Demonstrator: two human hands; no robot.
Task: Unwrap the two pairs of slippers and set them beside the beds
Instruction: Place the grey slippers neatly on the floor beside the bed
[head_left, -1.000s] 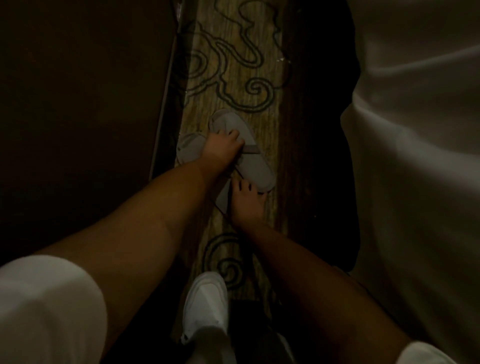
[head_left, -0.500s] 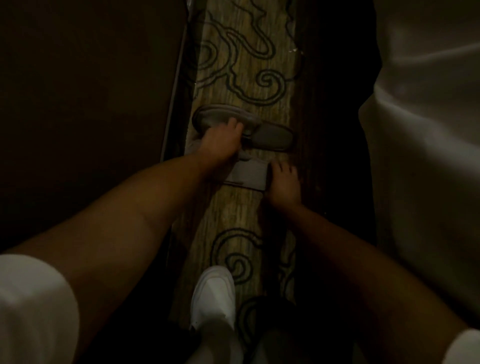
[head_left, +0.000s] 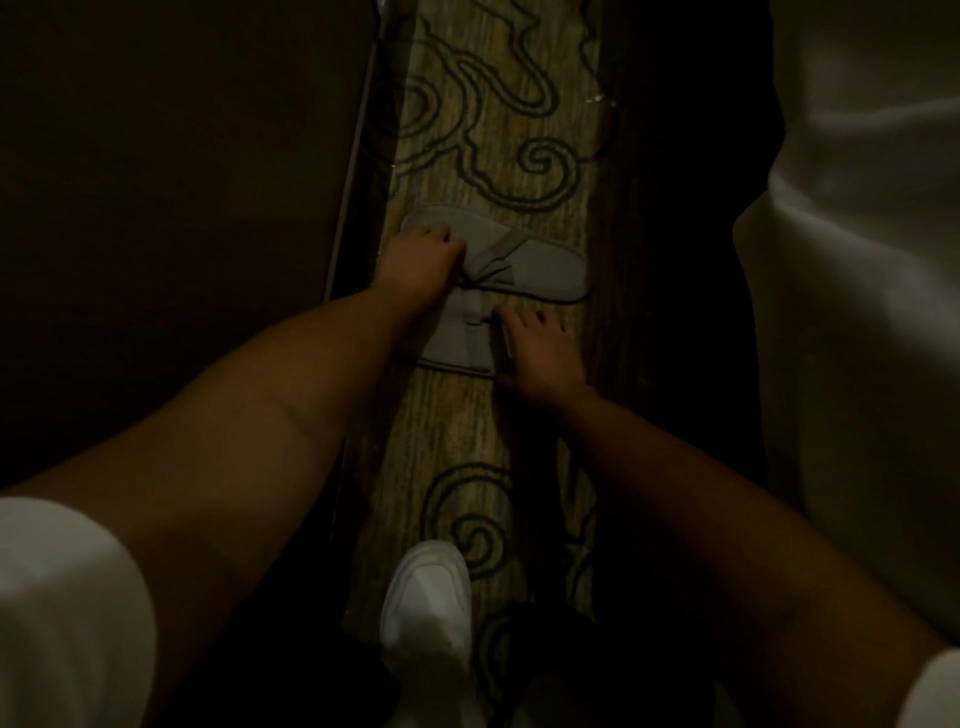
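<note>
Two grey slippers lie on the patterned carpet between a dark wall and a white bed. The far slipper (head_left: 540, 265) lies crosswise, its toe end pointing right. The near slipper (head_left: 457, 338) lies beside it, partly under my hands. My left hand (head_left: 418, 260) rests on the far slipper's heel end, fingers curled over it. My right hand (head_left: 540, 348) presses flat on the right edge of the near slipper, fingers spread. No wrapping is visible on either slipper.
The white bed cover (head_left: 857, 291) hangs along the right side. A dark panel (head_left: 182, 208) runs along the left. My white shoe (head_left: 426, 597) stands on the carpet strip (head_left: 467, 436) below the slippers. The scene is very dim.
The slippers have turned from lengthwise and overlapping to lying crosswise side by side. My right hand slid to the near slipper's right edge. My left hand stayed on the far slipper.
</note>
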